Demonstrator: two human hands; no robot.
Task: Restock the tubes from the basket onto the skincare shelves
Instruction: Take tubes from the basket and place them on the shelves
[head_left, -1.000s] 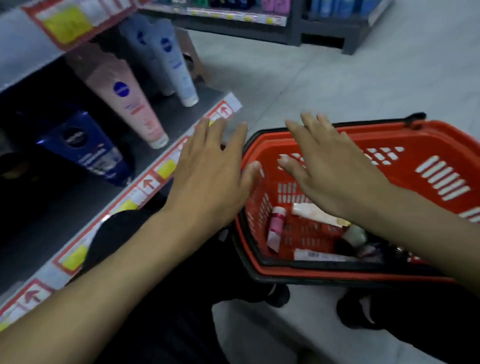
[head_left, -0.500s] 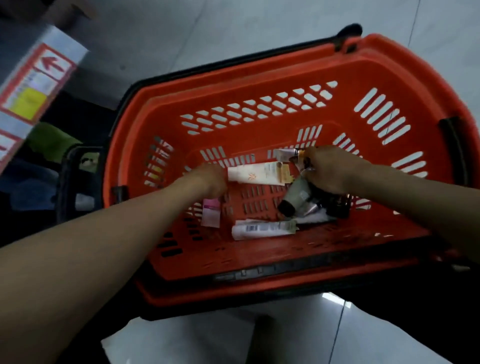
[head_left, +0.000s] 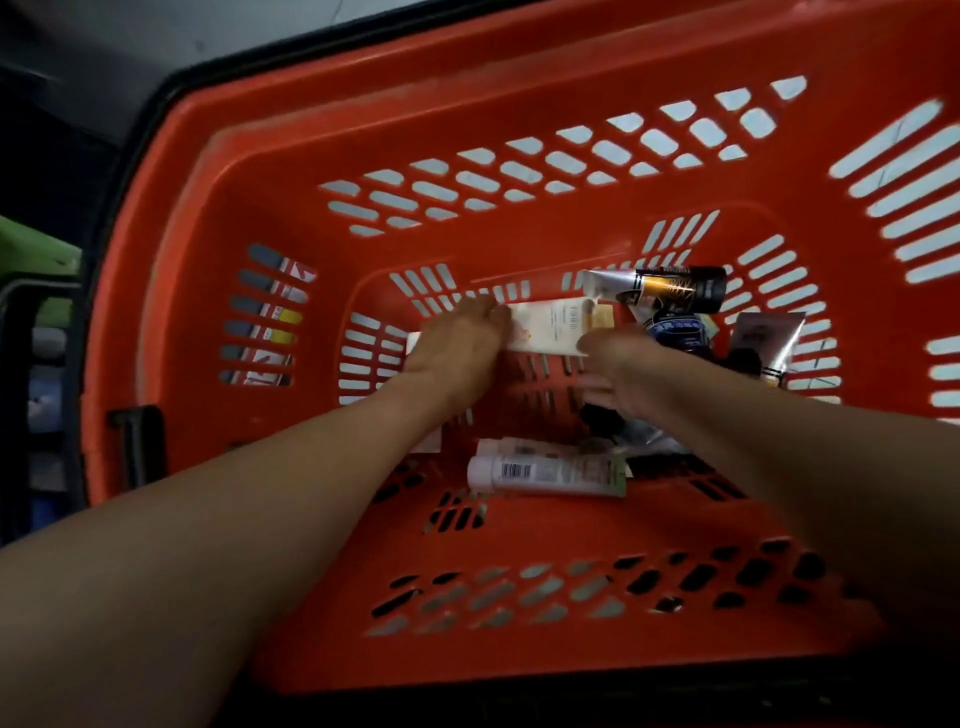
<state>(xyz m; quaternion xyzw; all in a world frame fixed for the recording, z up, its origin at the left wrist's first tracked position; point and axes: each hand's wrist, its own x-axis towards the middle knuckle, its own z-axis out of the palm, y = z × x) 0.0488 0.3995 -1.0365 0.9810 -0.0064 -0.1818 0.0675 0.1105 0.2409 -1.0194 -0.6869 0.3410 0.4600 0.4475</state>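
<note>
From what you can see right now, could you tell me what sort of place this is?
Most likely a shop: an orange shopping basket holds a barcoded white tube and a black-and-gold tube, and red-and-yellow shelf labels show through its left slots.

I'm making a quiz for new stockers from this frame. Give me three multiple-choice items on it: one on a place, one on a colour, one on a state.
1. Where does the white barcode tube lie?
A. on a shelf
B. on the floor of the basket
C. on the tiles outside

2. The basket is:
A. blue
B. green
C. orange-red

3. The cream tube is:
A. partly under the left hand
B. untouched
C. lifted out of the basket

Key:
1 B, it lies flat on the slotted bottom.
2 C, every wall shows that colour.
3 A, the hand covers the tube's left part.
</note>
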